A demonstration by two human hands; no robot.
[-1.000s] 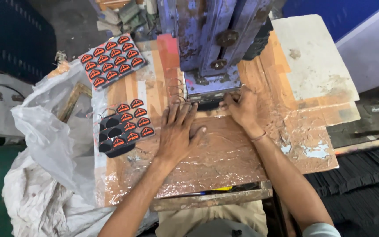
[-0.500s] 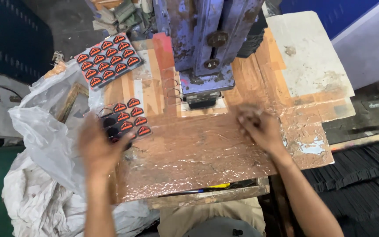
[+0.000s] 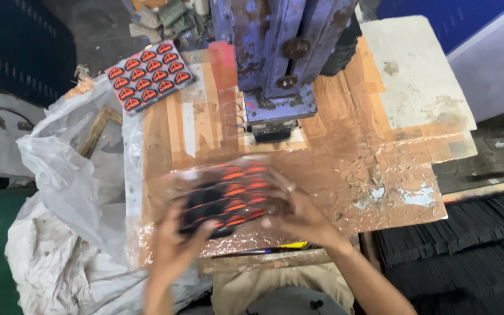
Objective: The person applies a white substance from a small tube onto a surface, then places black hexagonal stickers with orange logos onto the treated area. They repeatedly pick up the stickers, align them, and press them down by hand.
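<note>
A black sheet with rows of red oval labels (image 3: 228, 195) is held above the worn wooden worktable (image 3: 345, 175), blurred by motion. My left hand (image 3: 179, 242) grips its near left edge. Its right side rests in my right hand (image 3: 298, 213). Behind the sheet stands a blue press machine (image 3: 275, 64), its head over the table's middle. A second sheet of red oval labels (image 3: 147, 76) lies at the table's far left corner.
White plastic sacks (image 3: 71, 192) hang off the table's left side. A stack of black strips (image 3: 456, 239) lies at the lower right. A pale board (image 3: 415, 76) sits on the table's far right.
Both hands left the press. The left reached to the label sheet at the table's left, and now both hands hold that sheet near the front edge.
</note>
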